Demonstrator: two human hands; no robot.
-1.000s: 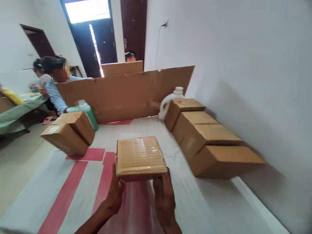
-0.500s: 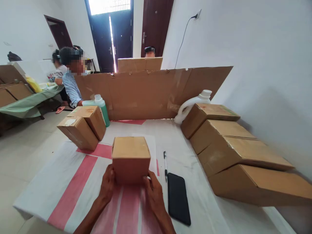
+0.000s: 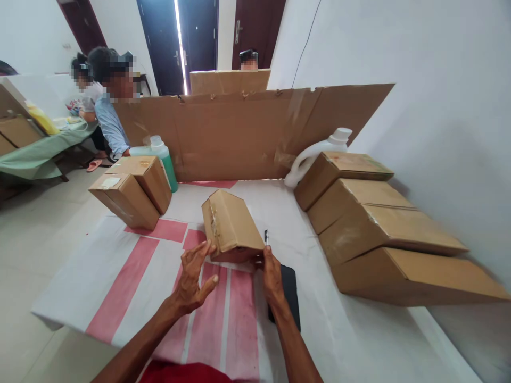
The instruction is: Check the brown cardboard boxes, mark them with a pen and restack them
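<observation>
The left hand is spread loose, fingers splayed, their tips just touching the near left corner of the small brown corrugated cardboard box without grasping it. The right hand is at the box's near right corner, at about four o'clock from its middle; its fingertips press the lower edge, but whether they clench it or only steady it I cannot tell.

The box sits tilted on the white woven cloth with broad red stripes, at the centre of the table, its near edge raised and a taped, slightly frayed seam along its left end facing up. I judge the step in hand to be turning the box over; the next move would call for a firmer two-handed hold on opposite corners.

Just past the right hand, at three o'clock from the box, lies a slim pen, and under the right wrist a flat black phone with a glossy face. At ten o'clock stand two matt cardboard cartons, a green plastic bottle behind them. At two o'clock runs a row of larger cartons, with a white plastic jug beyond and a creased cardboard screen at twelve.
</observation>
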